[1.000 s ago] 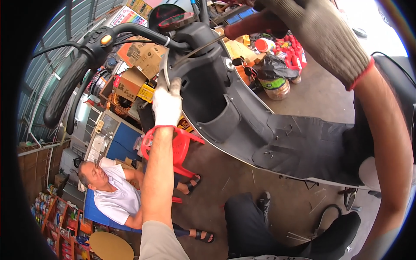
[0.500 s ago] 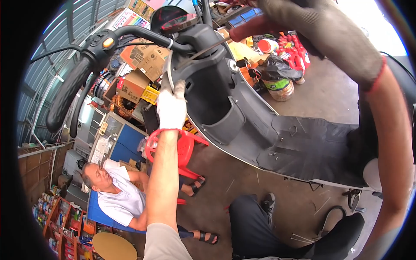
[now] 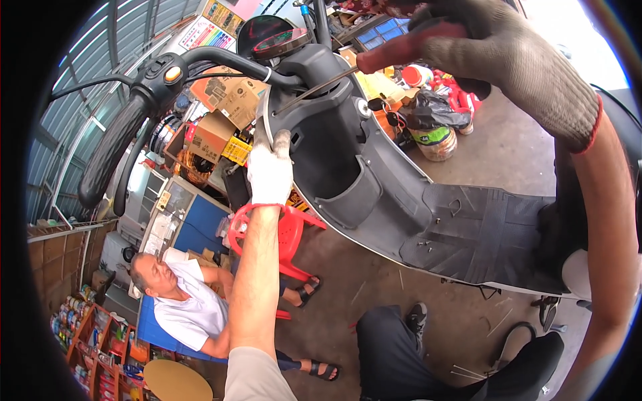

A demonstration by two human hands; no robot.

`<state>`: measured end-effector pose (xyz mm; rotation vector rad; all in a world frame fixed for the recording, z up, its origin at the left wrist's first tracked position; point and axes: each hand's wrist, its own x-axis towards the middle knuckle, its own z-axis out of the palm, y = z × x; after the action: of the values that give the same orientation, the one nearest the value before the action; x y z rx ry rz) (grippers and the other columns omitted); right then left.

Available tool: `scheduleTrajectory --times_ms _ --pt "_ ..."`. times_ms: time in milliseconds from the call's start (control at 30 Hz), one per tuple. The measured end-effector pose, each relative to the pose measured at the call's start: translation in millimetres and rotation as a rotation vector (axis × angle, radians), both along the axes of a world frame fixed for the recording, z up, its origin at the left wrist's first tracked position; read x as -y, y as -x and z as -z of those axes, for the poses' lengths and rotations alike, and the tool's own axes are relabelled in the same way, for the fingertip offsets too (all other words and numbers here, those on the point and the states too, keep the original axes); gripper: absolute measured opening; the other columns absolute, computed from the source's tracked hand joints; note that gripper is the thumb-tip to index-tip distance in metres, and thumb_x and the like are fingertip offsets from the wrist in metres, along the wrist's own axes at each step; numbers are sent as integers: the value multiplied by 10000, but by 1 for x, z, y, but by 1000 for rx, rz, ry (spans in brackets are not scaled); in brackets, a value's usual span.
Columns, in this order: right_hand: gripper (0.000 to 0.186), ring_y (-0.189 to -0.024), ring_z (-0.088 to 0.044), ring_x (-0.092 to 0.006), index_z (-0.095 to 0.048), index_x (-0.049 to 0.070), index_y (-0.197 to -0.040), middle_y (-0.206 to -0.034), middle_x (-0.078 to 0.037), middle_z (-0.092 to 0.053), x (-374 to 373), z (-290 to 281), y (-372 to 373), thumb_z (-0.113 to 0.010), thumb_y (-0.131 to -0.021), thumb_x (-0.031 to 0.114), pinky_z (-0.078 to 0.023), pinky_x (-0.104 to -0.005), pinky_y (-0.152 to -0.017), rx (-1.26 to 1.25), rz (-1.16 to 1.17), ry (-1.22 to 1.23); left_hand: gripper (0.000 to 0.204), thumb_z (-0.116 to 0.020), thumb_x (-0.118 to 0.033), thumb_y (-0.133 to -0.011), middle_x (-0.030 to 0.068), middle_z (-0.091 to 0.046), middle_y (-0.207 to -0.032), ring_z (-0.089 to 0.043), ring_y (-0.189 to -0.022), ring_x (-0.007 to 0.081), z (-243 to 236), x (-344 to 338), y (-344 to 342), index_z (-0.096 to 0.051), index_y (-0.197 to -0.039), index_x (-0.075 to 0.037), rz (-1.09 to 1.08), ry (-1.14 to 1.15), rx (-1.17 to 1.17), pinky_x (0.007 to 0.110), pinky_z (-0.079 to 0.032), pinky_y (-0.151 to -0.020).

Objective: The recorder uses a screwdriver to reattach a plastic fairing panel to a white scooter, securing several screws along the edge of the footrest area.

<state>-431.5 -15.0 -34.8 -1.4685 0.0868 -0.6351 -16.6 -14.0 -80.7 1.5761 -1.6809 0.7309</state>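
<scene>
My left hand, in a white glove, grips the rim of the dark grey front panel of a scooter, thumb on the inner face and fingers out of sight behind. In a grey-brown glove with a red cuff, my right hand holds a screwdriver by its red handle. The long thin shaft slants down-left across the panel. Its tip meets the panel's upper left part, just above my left hand; the screw there is too small to make out. Several small screws lie on the footboard.
A handlebar with a black grip crosses the upper left. A person sits at lower left beside a red plastic chair. Cardboard boxes and a tub stand beyond the scooter. Thin rods lie on the floor.
The view has shifted slightly. My right hand sits a little lower and its fingers show more fully around the screwdriver handle. The screwdriver tip and my left hand's grip stay in place.
</scene>
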Motion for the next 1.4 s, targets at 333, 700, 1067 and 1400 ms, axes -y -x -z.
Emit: scheduleTrajectory --times_ms 333,700,1067,1400 --pt "432 -789 -604 -102 -582 -91 -1216 -988 -101 -770 -46 29 -64 -484 -1036 289 -524 -273 -727 -4 1202 827 593 -570 -290 -985 318 -547 -1346 -543 -1238 455 -4 -6 12 -407 -1463 20 6 -85 -93 440 -427 -1041" --pt "445 -898 -688 -172 -602 -121 -1189 -966 -150 -762 -42 13 -45 -524 -1015 281 -549 -295 -817 25 761 259 571 -577 -312 -992 300 -590 -1302 -578 -1189 403 -1 -9 16 -463 -1421 47 50 -56 -137 395 -421 -1032" --pt "302 -864 -674 -115 -553 -72 -1199 -1075 -112 -750 -39 43 -51 -555 -990 147 -553 -253 -743 -50 1152 895 617 -570 -314 -980 317 -553 -1338 -540 -1230 463 -1 -3 9 -390 -1472 12 24 -74 -76 462 -419 -1027" --pt "226 -883 -714 -141 -628 -76 -1113 -1103 -101 -741 -46 2 -23 -611 -930 56 -582 -277 -725 -302 773 368 535 -568 -277 -994 281 -608 -1275 -594 -1167 389 -4 -13 28 -463 -1429 17 -39 -123 -178 414 -433 -1020"
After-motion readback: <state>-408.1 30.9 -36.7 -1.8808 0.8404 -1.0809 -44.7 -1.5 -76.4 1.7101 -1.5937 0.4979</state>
